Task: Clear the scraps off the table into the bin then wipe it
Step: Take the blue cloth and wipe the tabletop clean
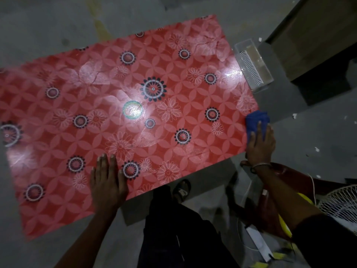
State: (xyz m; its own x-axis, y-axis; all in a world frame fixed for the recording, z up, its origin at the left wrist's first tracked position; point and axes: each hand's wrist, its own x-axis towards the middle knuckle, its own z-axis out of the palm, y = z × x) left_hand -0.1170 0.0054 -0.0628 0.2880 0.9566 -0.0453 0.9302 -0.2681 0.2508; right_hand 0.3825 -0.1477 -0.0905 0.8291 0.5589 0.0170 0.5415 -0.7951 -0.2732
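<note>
At the right edge of the red floral worktop point(135, 97), the right hand point(260, 146) presses a blue cloth point(256, 120) with straight fingers. Lower centre, the left hand point(108, 180) rests flat, holding nothing. A clear plastic bin point(253, 64) sits upper right.

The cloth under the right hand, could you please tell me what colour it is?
Blue: the cloth shows best in the head view, at the table's right edge.

Left hand point(108, 180): palm down, fingers straight and together, forearm extended forward. Right hand point(260, 144): palm down, fingers extended, thin metal bangle at wrist, forearm angled inward from right.
</note>
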